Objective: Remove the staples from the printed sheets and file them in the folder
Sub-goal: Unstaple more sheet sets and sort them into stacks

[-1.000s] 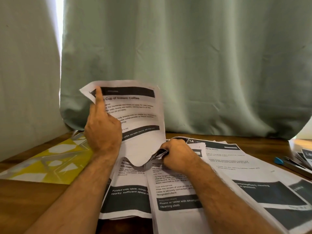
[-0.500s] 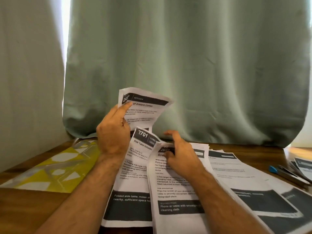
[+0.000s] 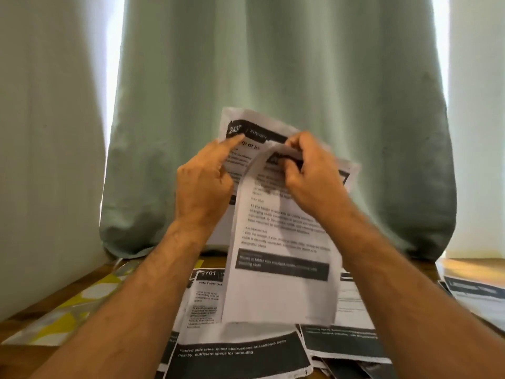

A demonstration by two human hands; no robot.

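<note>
Both hands hold printed sheets up in front of the curtain. My left hand point(image 3: 203, 184) grips a sheet headed "243 Kitchen" point(image 3: 240, 124), its index finger stretched along the black header. My right hand point(image 3: 308, 170) pinches the curled top edge of a second printed sheet point(image 3: 278, 269), which hangs down towards the table. Whether a staple joins the two sheets is hidden by the fingers. More printed sheets point(image 3: 232, 354) lie spread on the table below. The yellow patterned folder point(image 3: 79, 307) lies flat at the left.
A wooden table point(image 3: 16, 359) carries the papers. Another pile of printed sheets point(image 3: 475, 294) sits at the right edge. A pale green curtain point(image 3: 273, 64) hangs close behind the table, with a light wall at the left.
My right hand lifted a sheet off the table pile and raised it beside the sheet in my left hand. Both hands moved up and to the right. The blue-tipped tool at the right left the view.
</note>
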